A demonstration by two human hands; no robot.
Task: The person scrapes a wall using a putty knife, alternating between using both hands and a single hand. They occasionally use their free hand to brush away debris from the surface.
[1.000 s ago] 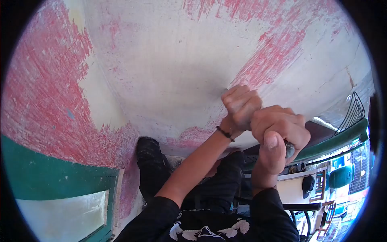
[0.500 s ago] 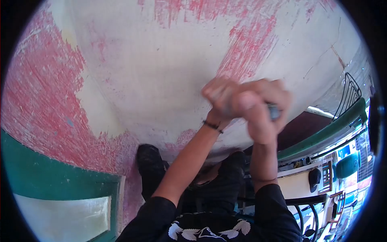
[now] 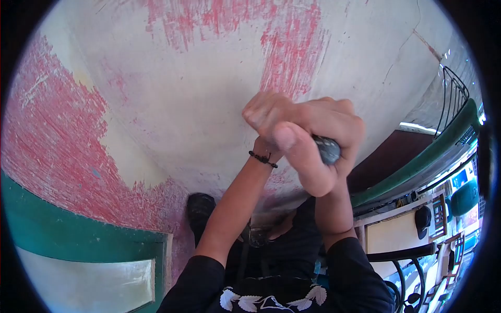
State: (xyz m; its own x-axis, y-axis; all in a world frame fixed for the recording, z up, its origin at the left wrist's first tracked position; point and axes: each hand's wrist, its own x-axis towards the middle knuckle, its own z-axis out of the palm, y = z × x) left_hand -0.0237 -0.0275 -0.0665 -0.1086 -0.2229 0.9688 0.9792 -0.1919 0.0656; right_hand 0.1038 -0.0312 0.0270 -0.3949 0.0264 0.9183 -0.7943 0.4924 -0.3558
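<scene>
My right hand [image 3: 334, 122] is wrapped around a dark, round-ended tool handle [image 3: 329, 150], with its thumb lying along the near side. Beyond it and against it, my left hand [image 3: 269, 112] is closed, a dark beaded bracelet [image 3: 263, 158] on its wrist. The front end of the tool and whatever my left fingers grip are hidden behind the hands. Both hands are close to the whitish wall [image 3: 203, 99], just below a streaky patch of red paint [image 3: 292, 49].
More scraped red paint [image 3: 57, 125] covers the wall at left, above a green frame [image 3: 78, 227] with a pale panel. A curved green-edged object [image 3: 417, 175] and a black metal rail [image 3: 402, 255] stand at right. My feet are close to the wall's base.
Both hands, together with the handle, have shifted a little left in view, and the handle's end shows more. The wall's red patch also sits further left as the view turned.
</scene>
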